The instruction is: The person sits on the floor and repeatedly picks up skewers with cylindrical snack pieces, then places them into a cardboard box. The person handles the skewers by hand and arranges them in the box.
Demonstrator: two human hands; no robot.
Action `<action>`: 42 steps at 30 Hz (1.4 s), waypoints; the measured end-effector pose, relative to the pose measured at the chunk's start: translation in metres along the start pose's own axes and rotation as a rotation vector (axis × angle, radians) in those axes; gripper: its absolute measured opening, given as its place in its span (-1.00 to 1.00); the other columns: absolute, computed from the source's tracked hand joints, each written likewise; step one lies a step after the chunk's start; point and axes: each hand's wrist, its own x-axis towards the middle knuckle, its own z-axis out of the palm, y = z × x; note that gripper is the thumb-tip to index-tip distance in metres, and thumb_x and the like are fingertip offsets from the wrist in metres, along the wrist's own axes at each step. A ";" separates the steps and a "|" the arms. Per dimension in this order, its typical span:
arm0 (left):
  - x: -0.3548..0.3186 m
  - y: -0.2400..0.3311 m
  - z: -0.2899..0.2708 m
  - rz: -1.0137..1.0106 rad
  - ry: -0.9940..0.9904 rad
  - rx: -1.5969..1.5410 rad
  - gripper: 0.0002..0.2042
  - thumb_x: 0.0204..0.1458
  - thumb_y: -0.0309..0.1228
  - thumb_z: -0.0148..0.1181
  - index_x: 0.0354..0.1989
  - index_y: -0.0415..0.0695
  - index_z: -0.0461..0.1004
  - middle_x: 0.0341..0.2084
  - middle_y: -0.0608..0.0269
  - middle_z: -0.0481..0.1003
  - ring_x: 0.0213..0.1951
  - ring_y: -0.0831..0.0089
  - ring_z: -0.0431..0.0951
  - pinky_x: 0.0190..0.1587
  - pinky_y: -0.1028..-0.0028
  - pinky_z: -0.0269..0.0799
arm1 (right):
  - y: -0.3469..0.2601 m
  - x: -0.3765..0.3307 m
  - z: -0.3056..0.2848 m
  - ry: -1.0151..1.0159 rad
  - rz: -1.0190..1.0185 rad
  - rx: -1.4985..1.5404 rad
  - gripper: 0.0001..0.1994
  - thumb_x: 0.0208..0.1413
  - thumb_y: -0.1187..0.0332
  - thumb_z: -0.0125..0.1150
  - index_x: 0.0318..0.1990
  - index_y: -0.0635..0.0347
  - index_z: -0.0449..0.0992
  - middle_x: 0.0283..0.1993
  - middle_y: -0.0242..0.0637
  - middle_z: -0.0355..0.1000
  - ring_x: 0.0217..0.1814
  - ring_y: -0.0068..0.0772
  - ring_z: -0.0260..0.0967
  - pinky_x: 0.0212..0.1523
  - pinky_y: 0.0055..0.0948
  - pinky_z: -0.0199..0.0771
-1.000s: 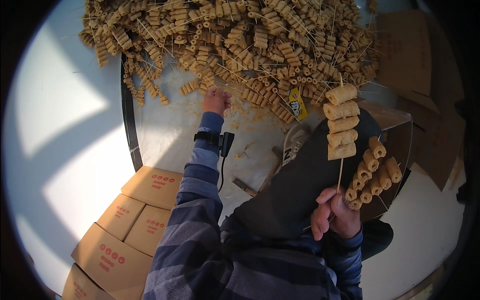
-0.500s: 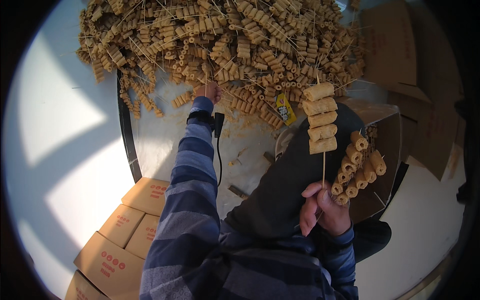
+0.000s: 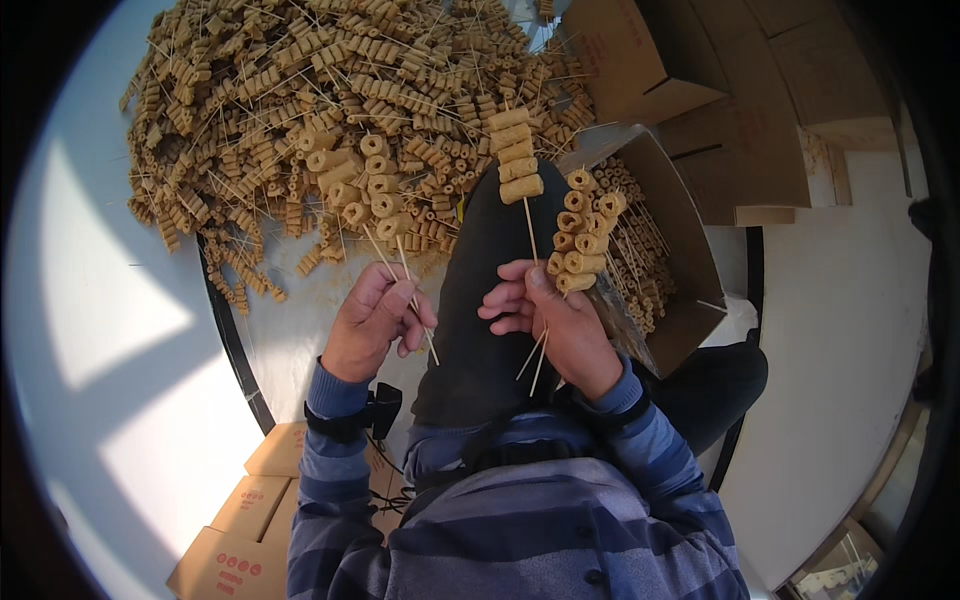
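While both hands sit close together over the person's lap, each grips skewers of tan, ridged food rolls. Left hand [image 3: 375, 322] is curled around the lower ends of two or three skewers [image 3: 370, 185], thumb and fingers pinching the thin sticks. Their long axis runs up and slightly left from the fist, so the stacked rolls stand above the hand, over the near edge of the pile. Right hand [image 3: 555, 325] is closed on a fan of several sticks. One skewer [image 3: 514, 158] points almost straight up with four rolls stacked at its top; the others, a bunch [image 3: 582, 232], lean up and to the right, rolls crowded just above the fingers. Bare stick ends poke out below this hand, toward the person.

Between the hands lies a dark trouser leg [image 3: 480, 300], stretched away from the person. The two bundles are near each other but not touching; the left one is nearer the pile, the right one nearer the box.

Beyond the left hand, a large pile [image 3: 300, 100] of the same skewered rolls covers a pale table [image 3: 300, 330] with a dark rim. Just right of the right hand, an open cardboard box [image 3: 690, 250] holds more skewers lying lengthwise. Flat cartons [image 3: 760, 110] lie farther off at upper right, and closed cartons [image 3: 250, 500] sit at lower left. Blue striped sleeves [image 3: 330, 470] frame the bottom.
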 end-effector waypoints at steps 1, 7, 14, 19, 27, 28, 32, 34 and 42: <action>-0.006 0.003 0.025 -0.014 -0.061 0.050 -0.81 0.40 -0.27 -0.07 -0.08 -0.15 0.30 -0.42 0.18 0.52 -0.59 0.61 0.42 -0.56 0.65 0.31 | 0.000 -0.005 0.001 0.016 -0.053 0.010 -0.61 0.49 0.16 -0.25 0.15 0.31 0.33 -0.04 -0.10 0.49 0.02 -0.23 0.51 0.03 -0.29 0.54; -0.016 -0.006 0.120 -0.025 -0.378 0.154 -0.76 0.40 -0.22 -0.07 -0.05 -0.15 0.34 -0.36 0.19 0.50 -0.53 0.58 0.43 -0.48 0.60 0.34 | -0.011 -0.056 -0.007 -0.034 -0.151 -0.016 -0.52 0.48 0.13 -0.21 0.31 0.34 0.26 0.18 -0.04 0.42 0.03 -0.24 0.51 0.07 -0.24 0.56; -0.033 -0.025 0.167 -0.182 -0.503 0.118 -0.70 0.41 -0.21 -0.08 -0.09 -0.24 0.37 -0.32 0.20 0.48 -0.43 0.56 0.48 -0.42 0.60 0.39 | -0.022 -0.116 -0.025 -0.136 -0.076 0.018 -0.45 0.44 -0.02 -0.20 0.18 0.38 0.35 -0.12 -0.08 0.51 -0.49 -0.32 0.53 -0.45 -0.41 0.66; -0.032 -0.023 0.185 -0.254 -0.573 0.291 -0.69 0.41 -0.23 -0.09 -0.07 -0.26 0.43 -0.28 0.20 0.50 -0.39 0.53 0.51 -0.35 0.59 0.46 | -0.025 -0.141 -0.031 -0.044 -0.117 0.074 -0.51 0.44 -0.01 -0.14 0.00 0.33 0.43 -0.29 -0.27 0.48 -0.60 -0.51 0.43 -0.62 -0.60 0.47; -0.026 -0.005 0.203 -0.228 -0.565 0.634 -0.57 0.34 -0.19 0.07 0.18 -0.30 0.35 -0.04 0.16 0.48 -0.12 0.45 0.53 -0.08 0.47 0.51 | -0.008 -0.129 -0.058 0.221 -0.554 0.106 -0.72 0.42 0.17 0.01 -0.27 0.18 0.43 -0.45 -0.46 0.32 -0.46 -0.60 0.28 -0.37 -0.57 0.43; -0.024 0.003 0.201 -0.180 -0.533 0.616 -0.49 0.31 -0.19 0.12 0.29 -0.29 0.26 0.07 0.12 0.45 -0.01 0.40 0.52 0.03 0.43 0.49 | -0.005 -0.127 -0.062 0.214 -0.542 0.112 -0.72 0.42 0.19 0.02 -0.27 0.19 0.43 -0.44 -0.46 0.32 -0.42 -0.60 0.27 -0.29 -0.55 0.44; -0.011 0.014 0.212 0.243 -0.257 0.319 -0.40 0.23 -0.07 0.22 0.27 -0.26 0.26 0.15 0.14 0.40 0.11 0.34 0.49 0.16 0.32 0.42 | 0.005 -0.127 -0.066 0.151 -0.469 0.183 -0.77 0.40 0.24 0.06 -0.26 0.20 0.43 -0.43 -0.45 0.31 -0.36 -0.59 0.26 -0.16 -0.47 0.49; -0.007 0.016 0.220 0.277 -0.216 0.261 -0.45 0.25 -0.12 0.20 0.25 -0.25 0.28 0.13 0.15 0.42 0.10 0.35 0.49 0.15 0.31 0.43 | 0.004 -0.129 -0.065 0.142 -0.463 0.115 -0.77 0.40 0.25 0.05 -0.24 0.22 0.43 -0.43 -0.45 0.31 -0.38 -0.60 0.27 -0.16 -0.45 0.52; 0.000 0.013 0.214 0.279 -0.305 0.136 -0.62 0.32 -0.33 0.10 0.22 -0.26 0.28 0.05 0.16 0.48 0.09 0.38 0.50 0.16 0.31 0.43 | -0.001 -0.139 -0.067 0.091 -0.256 0.261 -0.72 0.39 0.17 0.07 -0.20 0.23 0.42 -0.48 -0.40 0.33 -0.55 -0.58 0.28 -0.35 -0.44 0.61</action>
